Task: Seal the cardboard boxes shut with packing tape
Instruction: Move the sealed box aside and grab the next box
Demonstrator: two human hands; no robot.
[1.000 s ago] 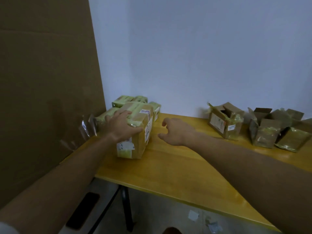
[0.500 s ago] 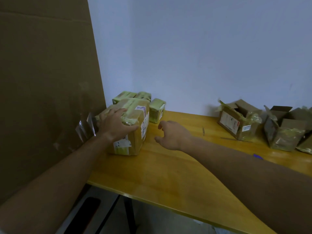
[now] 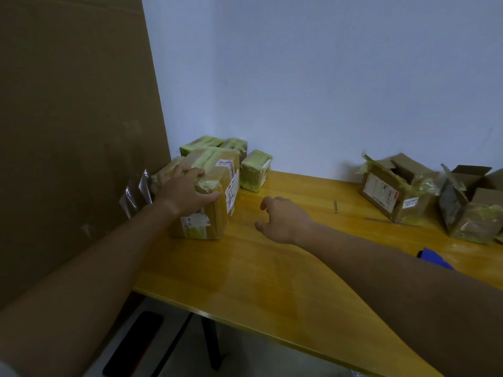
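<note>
Cardboard boxes sat at both ends of the yellow wooden worktop (image 3: pixel 272 273). At the far left corner lay a taped box (image 3: pixel 215 191) with white labels on its side and near end, its top covered in greenish tape. The left hand (image 3: pixel 187 190) lay on top of it, fingers spread over the tape and thumb hooked over the near edge. Behind and beside it stood smaller taped parcels (image 3: pixel 255 170), close against the white wall (image 3: pixel 326 77).

The right hand (image 3: pixel 283 219) hovered just above the bare wood, near the labelled box but apart from it — fingers loosely curled, holding nothing.

A tall brown cardboard sheet (image 3: pixel 73 118) rose along the left, closing that side off; a scrap of clear film (image 3: pixel 136 194) stuck out between it and the box. At the far right stood two open boxes (image 3: pixel 394 189) with flaps up and loose tape hanging — the second one (image 3: pixel 473 210) cut by the frame edge. A blue object (image 3: pixel 435 258) peeked out behind the right forearm; I could not tell what it was.

The middle of the worktop between the two groups lay open, and its near edge ran diagonally towards the lower right.
</note>
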